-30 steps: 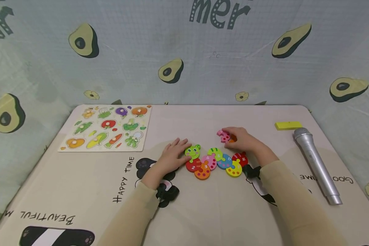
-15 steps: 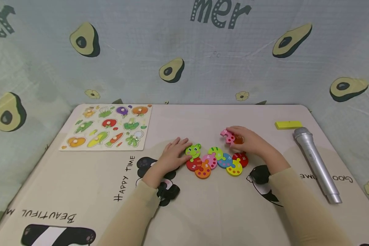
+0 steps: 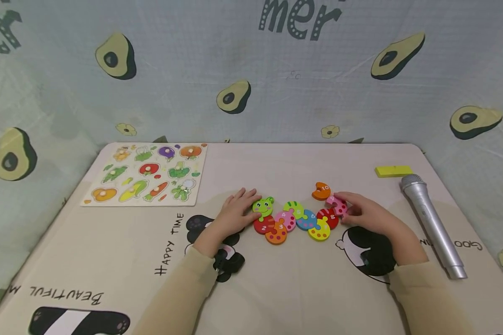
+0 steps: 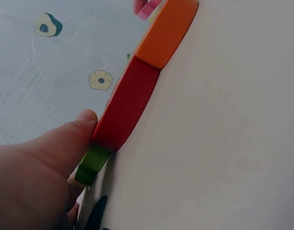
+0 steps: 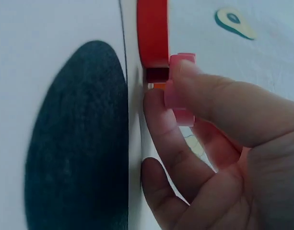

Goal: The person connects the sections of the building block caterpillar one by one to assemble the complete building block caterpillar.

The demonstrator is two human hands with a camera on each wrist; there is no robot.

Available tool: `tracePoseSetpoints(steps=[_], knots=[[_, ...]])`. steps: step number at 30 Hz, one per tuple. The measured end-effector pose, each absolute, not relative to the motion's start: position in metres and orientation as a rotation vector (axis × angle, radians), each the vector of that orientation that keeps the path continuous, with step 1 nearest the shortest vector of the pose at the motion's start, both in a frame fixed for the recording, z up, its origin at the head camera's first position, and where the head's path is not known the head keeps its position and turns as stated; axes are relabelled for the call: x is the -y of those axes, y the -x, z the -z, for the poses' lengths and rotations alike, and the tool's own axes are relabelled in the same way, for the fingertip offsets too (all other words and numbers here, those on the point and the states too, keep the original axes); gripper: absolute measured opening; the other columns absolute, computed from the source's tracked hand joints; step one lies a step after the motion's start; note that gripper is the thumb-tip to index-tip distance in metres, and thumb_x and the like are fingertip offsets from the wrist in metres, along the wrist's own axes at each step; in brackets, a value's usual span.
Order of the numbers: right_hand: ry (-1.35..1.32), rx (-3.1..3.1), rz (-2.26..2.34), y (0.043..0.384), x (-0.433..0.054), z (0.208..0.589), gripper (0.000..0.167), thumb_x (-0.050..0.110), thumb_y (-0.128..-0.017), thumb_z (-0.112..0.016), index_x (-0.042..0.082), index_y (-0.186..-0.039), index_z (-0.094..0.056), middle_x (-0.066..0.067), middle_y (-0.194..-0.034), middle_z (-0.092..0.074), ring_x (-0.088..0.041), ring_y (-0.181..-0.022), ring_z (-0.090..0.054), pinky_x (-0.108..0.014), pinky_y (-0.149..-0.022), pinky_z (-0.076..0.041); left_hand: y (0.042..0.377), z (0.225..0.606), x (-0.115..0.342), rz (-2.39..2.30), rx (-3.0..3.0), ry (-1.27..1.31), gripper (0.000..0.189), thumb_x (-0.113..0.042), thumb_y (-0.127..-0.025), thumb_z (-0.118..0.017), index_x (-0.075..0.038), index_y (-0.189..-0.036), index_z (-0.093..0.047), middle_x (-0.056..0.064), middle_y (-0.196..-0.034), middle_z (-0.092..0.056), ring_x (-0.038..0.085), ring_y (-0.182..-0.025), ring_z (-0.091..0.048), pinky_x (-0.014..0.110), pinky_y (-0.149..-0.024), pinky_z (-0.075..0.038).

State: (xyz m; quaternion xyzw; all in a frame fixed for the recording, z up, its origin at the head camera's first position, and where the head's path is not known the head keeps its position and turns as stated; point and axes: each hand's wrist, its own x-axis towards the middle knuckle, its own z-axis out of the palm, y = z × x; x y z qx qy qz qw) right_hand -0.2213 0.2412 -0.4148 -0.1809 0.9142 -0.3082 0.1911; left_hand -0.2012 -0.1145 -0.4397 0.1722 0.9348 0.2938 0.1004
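A joined caterpillar puzzle (image 3: 306, 219) of numbered, coloured pieces lies across the middle of the table, its smiling green head piece (image 3: 262, 207) at the left. My left hand (image 3: 235, 213) rests beside that head with fingers spread, the thumb (image 4: 84, 122) touching the puzzle's edge. Between thumb and fingers, my right hand (image 3: 370, 213) pinches a pink puzzle piece (image 5: 178, 91). This piece is held at the red piece (image 3: 328, 217) numbered 8, at the chain's right end; in the right wrist view it stands a little higher than the red one. An orange piece (image 3: 321, 191) numbered 10 lies loose just behind.
A vegetable puzzle board (image 3: 144, 174) lies at the back left. On the right are a silver microphone (image 3: 432, 225) and a yellow block (image 3: 393, 171). The tabletop (image 3: 293, 288) carries printed pandas and words. Behind it hangs an avocado-print cloth (image 3: 172, 65).
My right hand has carried the pink piece rightward and nearer, to the red piece numbered 8. The orange piece, earlier under my right hand, now lies free of it. The left hand stays put.
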Motion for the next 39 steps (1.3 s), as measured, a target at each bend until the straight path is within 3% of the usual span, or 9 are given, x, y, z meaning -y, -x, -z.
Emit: tracePoseSetpoints(steps=[6, 13, 20, 27, 34, 39], knots=[[0.531, -2.548, 0.898, 0.223, -0.243, 0.416, 0.062, 0.019, -0.084, -0.063, 0.015, -0.139, -0.035, -0.017, -0.124, -0.048, -0.028, -0.101, -0.048, -0.044, -0.083, -0.05, 0.202, 0.439, 0.113, -0.87, -2.764, -0.514, 0.053, -0.036, -0.089, -0.054, -0.018, -0.137, -0.041, 0.005, -0.149, -0.028, 0.026, -0.141, -0.011, 0.052, -0.112, -0.006], [0.527, -2.567, 0.911, 0.219, -0.243, 0.418, 0.059, 0.016, -0.083, -0.062, 0.013, -0.137, -0.039, -0.013, -0.114, -0.052, -0.025, -0.098, -0.046, -0.03, -0.076, -0.048, 0.201, 0.442, 0.111, -0.873, -2.771, -0.511, 0.052, -0.035, -0.088, -0.056, -0.018, -0.136, -0.043, 0.005, -0.149, -0.029, 0.026, -0.141, -0.011, 0.052, -0.112, -0.006], [0.56, -2.604, 0.889, 0.219, -0.238, 0.421, 0.058, 0.014, -0.083, -0.062, 0.01, -0.136, -0.041, -0.018, -0.122, -0.049, -0.026, -0.098, -0.046, -0.039, -0.08, -0.05, 0.202, 0.441, 0.112, -0.876, -2.768, -0.507, 0.053, -0.035, -0.089, -0.055, -0.018, -0.137, -0.042, 0.004, -0.149, -0.029, 0.026, -0.141, -0.011, 0.051, -0.112, -0.005], [0.655, -2.582, 0.932, 0.225, -0.239, 0.429, 0.057, 0.007, -0.081, -0.062, 0.005, -0.134, -0.043, -0.008, -0.098, -0.055, -0.019, -0.084, -0.045, -0.02, -0.066, -0.047, 0.202, 0.44, 0.113, -0.864, -2.775, -0.514, 0.053, -0.036, -0.089, -0.055, -0.018, -0.137, -0.042, 0.005, -0.149, -0.029, 0.026, -0.141, -0.011, 0.052, -0.112, -0.006], [0.647, -2.565, 0.951, 0.227, -0.24, 0.433, 0.056, 0.008, -0.082, -0.061, 0.005, -0.135, -0.042, -0.014, -0.112, -0.055, -0.021, -0.089, -0.044, -0.021, -0.072, -0.047, 0.203, 0.442, 0.114, -0.863, -2.774, -0.505, 0.054, -0.036, -0.088, -0.055, -0.019, -0.137, -0.041, 0.005, -0.149, -0.029, 0.026, -0.141, -0.011, 0.052, -0.112, -0.005], [0.653, -2.551, 0.965, 0.228, -0.241, 0.435, 0.057, 0.008, -0.082, -0.061, 0.005, -0.135, -0.042, -0.014, -0.112, -0.055, -0.021, -0.09, -0.044, -0.021, -0.072, -0.047, 0.203, 0.444, 0.114, -0.861, -2.775, -0.509, 0.054, -0.036, -0.088, -0.055, -0.019, -0.137, -0.041, 0.004, -0.149, -0.028, 0.026, -0.141, -0.011, 0.052, -0.112, -0.006]])
